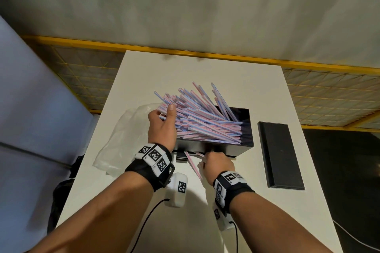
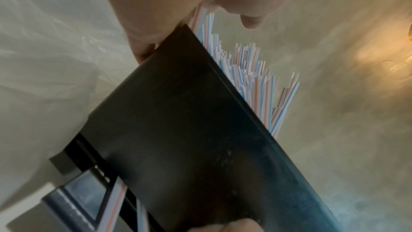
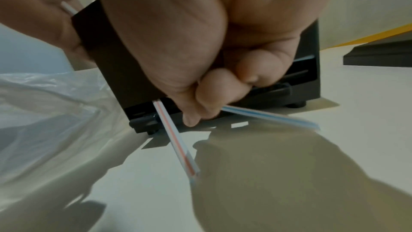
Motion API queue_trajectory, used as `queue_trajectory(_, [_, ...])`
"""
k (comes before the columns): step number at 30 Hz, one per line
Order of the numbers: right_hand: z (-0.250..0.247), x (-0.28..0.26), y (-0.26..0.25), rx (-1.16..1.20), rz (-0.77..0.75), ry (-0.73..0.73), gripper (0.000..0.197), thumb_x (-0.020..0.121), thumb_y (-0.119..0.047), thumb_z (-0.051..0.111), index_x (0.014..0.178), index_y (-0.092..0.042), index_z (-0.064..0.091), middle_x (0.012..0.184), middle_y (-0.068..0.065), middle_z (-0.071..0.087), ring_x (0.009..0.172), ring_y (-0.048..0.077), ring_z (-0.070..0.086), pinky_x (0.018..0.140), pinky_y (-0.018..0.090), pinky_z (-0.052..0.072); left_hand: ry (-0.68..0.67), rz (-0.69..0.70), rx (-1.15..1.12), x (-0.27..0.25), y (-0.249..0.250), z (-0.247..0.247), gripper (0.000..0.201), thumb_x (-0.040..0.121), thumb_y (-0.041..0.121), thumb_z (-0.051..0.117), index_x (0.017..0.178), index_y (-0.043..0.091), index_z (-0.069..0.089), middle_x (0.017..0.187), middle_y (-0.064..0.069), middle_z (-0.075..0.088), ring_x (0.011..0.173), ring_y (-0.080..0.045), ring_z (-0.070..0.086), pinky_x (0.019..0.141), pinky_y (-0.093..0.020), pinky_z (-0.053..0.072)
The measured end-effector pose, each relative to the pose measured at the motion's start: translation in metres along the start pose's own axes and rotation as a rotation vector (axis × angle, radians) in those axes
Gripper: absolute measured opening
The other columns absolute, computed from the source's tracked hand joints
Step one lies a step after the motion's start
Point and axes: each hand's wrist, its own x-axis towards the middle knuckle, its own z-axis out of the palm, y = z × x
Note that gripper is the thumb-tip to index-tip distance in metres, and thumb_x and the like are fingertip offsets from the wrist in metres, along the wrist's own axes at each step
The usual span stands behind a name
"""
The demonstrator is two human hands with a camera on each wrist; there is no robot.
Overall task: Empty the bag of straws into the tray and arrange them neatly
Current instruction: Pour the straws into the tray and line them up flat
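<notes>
A black tray (image 1: 232, 149) stands on the white table, heaped with pink-and-blue striped straws (image 1: 205, 121) that fan out over its left end. My left hand (image 1: 162, 117) grips the left ends of that heap, thumb on top; the left wrist view shows straw tips (image 2: 252, 77) past the tray wall (image 2: 200, 130). My right hand (image 1: 216, 164) is low at the tray's front, fingers curled, pinching one straw (image 3: 267, 115). A second straw (image 3: 176, 140) pokes out from under the tray front (image 3: 125, 70) onto the table. The clear bag (image 1: 121, 135) lies slack to the left.
A flat black lid (image 1: 279, 154) lies on the table right of the tray. The bag (image 3: 44, 103) covers the table's left edge. Bare tabletop shows behind the tray and near me. Yellow-framed mesh panels run beyond the table's far edge.
</notes>
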Motion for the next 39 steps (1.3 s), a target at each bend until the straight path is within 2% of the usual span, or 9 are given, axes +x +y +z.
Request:
queue_trajectory(5, [-0.006,0.004,-0.003,-0.100,-0.046,0.000,0.030,0.096,-0.012,0.046,0.117,-0.013,0.068,0.118,0.014,0.069,0.109,0.037,0.065,0.087,0.038,0.051,-0.015,0.004,0.030,0.001,-0.001,0.000,0.050,0.101,0.050,0.047,0.127,0.007,0.045,0.103,-0.001,0.055,0.099,-0.026,0.053,0.084,-0.029,0.034])
queue_trajectory(11, [-0.007,-0.006,0.001,-0.056,-0.003,-0.106,0.026,0.091,-0.017,0.055,0.114,-0.012,0.065,0.119,0.013,0.065,0.106,0.034,0.066,0.085,0.036,0.052,-0.025,-0.016,0.006,0.004,-0.002,0.001,0.055,0.100,0.051,0.048,0.130,0.004,0.043,0.107,-0.006,0.056,0.098,-0.028,0.053,0.085,-0.031,0.036])
queue_trajectory(17, [-0.029,-0.040,0.027,-0.148,-0.096,-0.185,0.027,0.088,-0.020,0.055,0.112,-0.011,0.063,0.111,0.012,0.065,0.102,0.032,0.065,0.083,0.034,0.053,-0.007,-0.039,-0.027,0.004,0.002,0.002,0.046,0.102,0.049,0.046,0.125,0.009,0.044,0.087,0.007,0.052,0.088,-0.023,0.053,0.081,-0.028,0.034])
queue_trajectory(22, [-0.103,-0.065,0.019,-0.061,-0.264,0.085,0.015,0.087,-0.028,0.062,0.075,-0.019,0.066,0.072,0.002,0.062,0.072,0.027,0.058,0.066,0.030,0.051,0.036,-0.015,-0.198,0.006,0.005,-0.003,0.072,0.094,0.064,0.046,0.119,-0.003,0.052,0.107,-0.023,0.064,0.097,-0.039,0.059,0.081,-0.033,0.041])
queue_trajectory(27, [-0.153,-0.061,0.002,0.004,-0.421,0.406,0.017,0.094,-0.028,0.061,0.083,-0.018,0.070,0.075,0.004,0.068,0.068,0.022,0.049,0.067,0.033,0.050,0.059,-0.011,-0.278,0.002,0.015,-0.005,0.066,0.091,0.066,0.048,0.118,0.007,0.057,0.112,-0.005,0.065,0.107,-0.025,0.061,0.095,-0.036,0.046])
queue_trajectory(30, [-0.148,-0.040,-0.009,-0.066,-0.362,0.346,0.016,0.096,-0.027,0.058,0.097,-0.016,0.069,0.089,0.009,0.069,0.084,0.030,0.063,0.067,0.032,0.048,0.065,0.009,-0.295,-0.001,0.021,-0.007,0.066,0.092,0.067,0.048,0.118,0.008,0.057,0.113,-0.006,0.064,0.108,-0.026,0.060,0.097,-0.038,0.046])
queue_trajectory(33, [-0.134,-0.038,-0.012,-0.077,-0.316,0.340,0.018,0.095,-0.028,0.057,0.107,-0.016,0.061,0.094,0.011,0.068,0.092,0.035,0.065,0.069,0.035,0.049,0.033,0.026,-0.272,0.000,0.017,-0.004,0.094,0.069,0.085,0.046,0.120,0.007,0.058,0.114,-0.012,0.067,0.109,-0.032,0.063,0.101,-0.050,0.048])
queue_trajectory(36, [-0.106,-0.050,-0.012,-0.009,-0.347,0.329,0.015,0.091,-0.034,0.056,0.083,-0.021,0.055,0.083,0.009,0.069,0.084,0.034,0.064,0.066,0.035,0.048,0.019,0.029,-0.240,-0.001,0.017,-0.002,0.095,0.061,0.087,0.047,0.115,0.009,0.053,0.099,-0.005,0.060,0.097,-0.034,0.062,0.097,-0.051,0.047])
queue_trajectory(39, [-0.053,-0.042,-0.015,0.012,-0.256,0.035,0.027,0.087,-0.042,0.058,0.075,-0.018,0.060,0.086,0.010,0.071,0.087,0.033,0.066,0.068,0.031,0.047,0.026,0.037,-0.220,-0.001,0.019,-0.001,0.091,0.060,0.087,0.043,0.108,0.010,0.052,0.089,-0.002,0.056,0.086,-0.029,0.056,0.095,-0.050,0.047])
